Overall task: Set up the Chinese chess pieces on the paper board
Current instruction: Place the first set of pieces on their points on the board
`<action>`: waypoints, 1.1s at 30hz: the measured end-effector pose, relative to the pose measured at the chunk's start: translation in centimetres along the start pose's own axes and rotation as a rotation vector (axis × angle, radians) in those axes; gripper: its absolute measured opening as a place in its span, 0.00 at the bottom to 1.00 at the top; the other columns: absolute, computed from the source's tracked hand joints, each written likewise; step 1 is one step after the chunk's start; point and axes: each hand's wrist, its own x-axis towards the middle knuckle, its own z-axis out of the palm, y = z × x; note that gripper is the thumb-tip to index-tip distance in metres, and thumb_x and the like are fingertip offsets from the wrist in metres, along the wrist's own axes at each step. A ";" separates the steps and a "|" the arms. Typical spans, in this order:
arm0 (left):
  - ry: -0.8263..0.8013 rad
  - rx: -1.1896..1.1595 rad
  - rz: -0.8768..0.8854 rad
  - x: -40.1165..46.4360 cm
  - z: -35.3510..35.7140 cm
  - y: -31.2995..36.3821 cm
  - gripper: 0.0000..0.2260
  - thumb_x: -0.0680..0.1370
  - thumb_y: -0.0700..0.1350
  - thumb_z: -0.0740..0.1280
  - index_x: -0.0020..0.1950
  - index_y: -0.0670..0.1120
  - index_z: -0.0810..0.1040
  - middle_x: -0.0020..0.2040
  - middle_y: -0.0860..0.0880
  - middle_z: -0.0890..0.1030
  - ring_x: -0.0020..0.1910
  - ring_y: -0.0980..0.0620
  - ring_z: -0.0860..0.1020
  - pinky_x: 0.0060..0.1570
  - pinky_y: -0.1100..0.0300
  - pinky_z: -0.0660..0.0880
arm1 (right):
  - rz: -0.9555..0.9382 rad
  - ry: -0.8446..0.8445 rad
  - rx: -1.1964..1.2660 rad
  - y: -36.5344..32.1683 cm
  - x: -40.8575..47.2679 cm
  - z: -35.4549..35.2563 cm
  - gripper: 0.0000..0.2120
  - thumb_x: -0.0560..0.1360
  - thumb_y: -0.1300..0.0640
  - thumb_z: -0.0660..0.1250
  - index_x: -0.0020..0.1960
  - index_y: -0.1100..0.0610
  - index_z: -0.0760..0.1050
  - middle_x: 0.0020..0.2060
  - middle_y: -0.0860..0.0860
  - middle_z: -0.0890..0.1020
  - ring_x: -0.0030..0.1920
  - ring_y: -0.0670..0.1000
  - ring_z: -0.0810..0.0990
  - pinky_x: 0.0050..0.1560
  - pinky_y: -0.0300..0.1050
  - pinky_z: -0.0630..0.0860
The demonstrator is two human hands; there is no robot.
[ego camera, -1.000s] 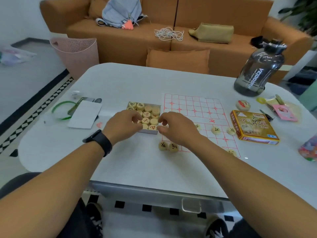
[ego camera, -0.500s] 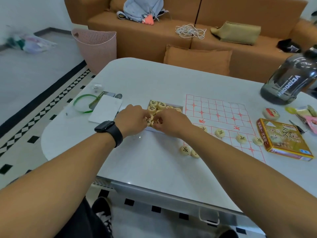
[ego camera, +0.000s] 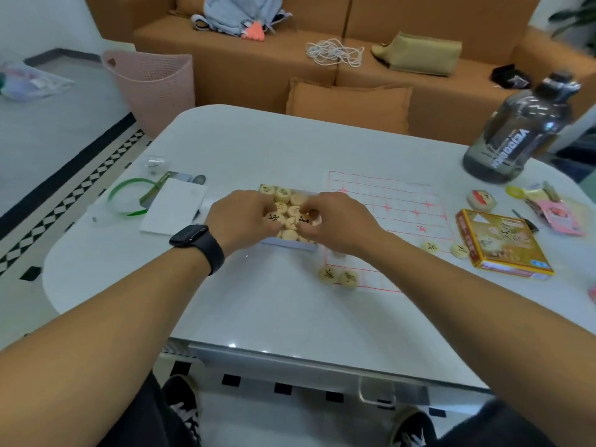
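Chess pieces point(ego camera: 288, 210) fill the tray under both hands; left hand point(ego camera: 240, 217) and right hand point(ego camera: 335, 221) each pinch one, board point(ego camera: 387, 201) just right.

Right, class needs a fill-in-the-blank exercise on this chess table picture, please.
1. Both hands reach into the tray of ____ pieces.
2. The watch is on the ____ wrist.
3. The paper board has ____ lines.
4. The big bottle stands ____ of the board.

Missing words: chess; left; red; right

Orange sofa point(ego camera: 290, 59) behind white table point(ego camera: 258, 311)
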 end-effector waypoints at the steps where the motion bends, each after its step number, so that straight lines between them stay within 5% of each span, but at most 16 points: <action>1: -0.005 -0.058 0.023 -0.2 0.1 1.1 0.11 0.74 0.56 0.70 0.54 0.57 0.82 0.48 0.58 0.81 0.50 0.52 0.78 0.44 0.56 0.74 | 0.018 0.007 -0.002 1.3 -1.3 -0.8 0.14 0.75 0.43 0.68 0.56 0.47 0.81 0.48 0.43 0.82 0.49 0.48 0.79 0.46 0.49 0.78; 10: -0.052 -0.148 0.291 -3.4 4.1 7.8 0.13 0.76 0.56 0.69 0.59 0.55 0.81 0.51 0.59 0.82 0.50 0.57 0.78 0.48 0.51 0.79 | 0.231 -0.060 0.043 10.9 -10.4 -3.5 0.16 0.76 0.41 0.70 0.61 0.47 0.81 0.49 0.40 0.83 0.51 0.43 0.79 0.53 0.48 0.80; 33: -0.094 -0.128 0.346 -3.3 6.3 11.5 0.13 0.77 0.56 0.68 0.59 0.55 0.80 0.52 0.59 0.82 0.53 0.55 0.78 0.47 0.52 0.79 | 0.128 -0.109 -0.128 10.4 -14.3 -0.2 0.19 0.78 0.39 0.65 0.65 0.45 0.77 0.58 0.42 0.79 0.58 0.47 0.72 0.47 0.46 0.71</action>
